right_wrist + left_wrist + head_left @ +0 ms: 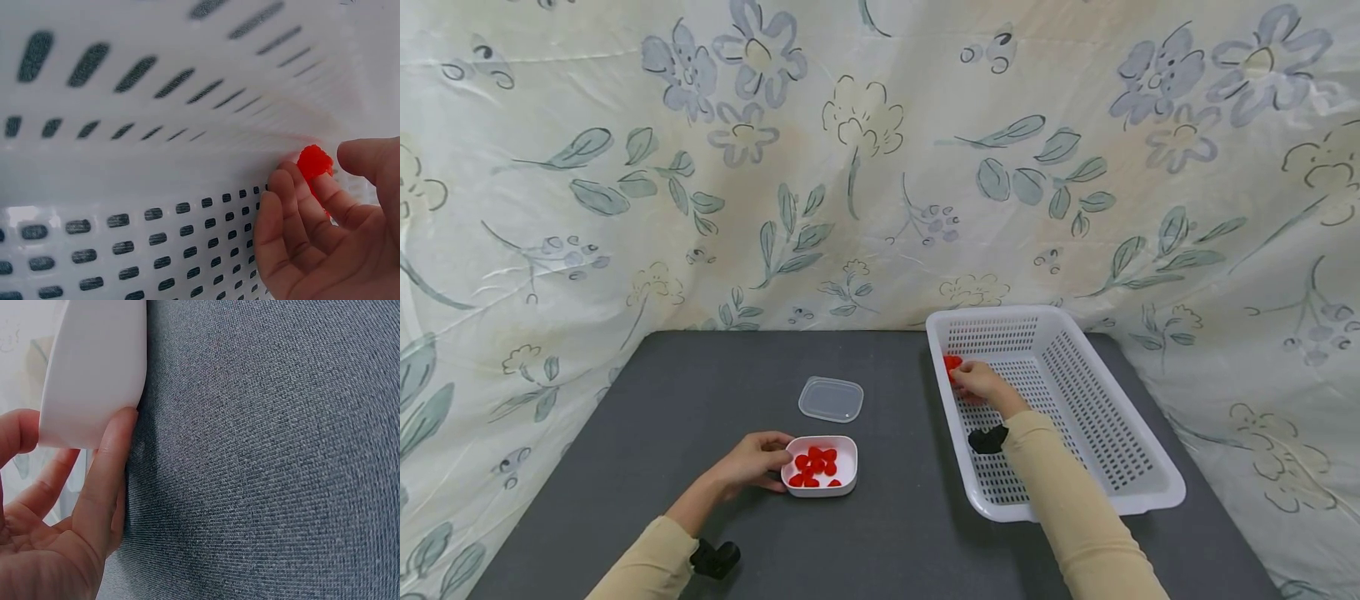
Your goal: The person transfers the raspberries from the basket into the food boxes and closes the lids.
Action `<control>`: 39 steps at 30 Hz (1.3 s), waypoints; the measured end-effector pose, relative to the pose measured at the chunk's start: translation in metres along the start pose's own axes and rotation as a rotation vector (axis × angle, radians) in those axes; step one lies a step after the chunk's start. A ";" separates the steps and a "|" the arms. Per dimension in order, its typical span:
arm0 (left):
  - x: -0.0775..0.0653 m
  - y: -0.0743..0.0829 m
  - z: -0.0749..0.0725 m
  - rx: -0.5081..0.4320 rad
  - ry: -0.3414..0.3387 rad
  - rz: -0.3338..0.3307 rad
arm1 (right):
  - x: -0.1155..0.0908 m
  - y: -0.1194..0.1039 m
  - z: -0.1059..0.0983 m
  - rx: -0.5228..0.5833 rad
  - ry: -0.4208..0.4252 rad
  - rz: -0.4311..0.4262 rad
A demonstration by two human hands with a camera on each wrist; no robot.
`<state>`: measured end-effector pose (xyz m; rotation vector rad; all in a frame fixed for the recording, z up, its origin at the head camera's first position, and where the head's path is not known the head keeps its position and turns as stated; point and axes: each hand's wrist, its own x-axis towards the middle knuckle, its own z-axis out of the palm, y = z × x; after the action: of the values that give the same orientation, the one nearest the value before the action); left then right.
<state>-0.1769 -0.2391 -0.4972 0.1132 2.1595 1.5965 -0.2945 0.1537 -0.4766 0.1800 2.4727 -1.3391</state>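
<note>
Right hand (pixel 979 381) in upper left corner of basket, right of frame. Fingers (pixel 337 200) bent partway round red bumpy piece (pixel 314 161), index and middle against it, thumb near the other side; cannot tell whether pinched. More red lower down, partly hidden by index finger.

Left hand (pixel 752 462) left of centre, low in frame. Fingers curled round left end of small white box (pixel 820 492), thumb side up by rim, others along wall near base; gap only as wide as wall is tall. Box upright on counter, holding several red pieces (pixel 819 466), bunched mostly to the left and middle, one by the near wall at right.

Clear rectangular lid (pixel 832 400) lying flat just above box in frame, apart from it.

Basket (pixel 1093 396): large, white, plastic, set at a slant, with slotted walls and perforated floor.

Cream sleeves (pixel 1075 500) on both arms, small black device (pixel 715 558) at each wrist.

Counter (pixel 895 467) dark grey, ribbed weave in left wrist view. Behind and at both sides, pale cloth (pixel 865 208) printed with blue flowers and green leaves, a bit creased.
</note>
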 end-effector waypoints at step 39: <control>-0.004 0.001 0.002 -0.008 -0.012 0.014 | -0.020 -0.042 -0.039 -0.049 -0.088 -0.145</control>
<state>-0.1727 -0.2376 -0.4952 0.1349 2.1480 1.6075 -0.2953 0.1639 -0.4165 -0.0694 2.4814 -1.3115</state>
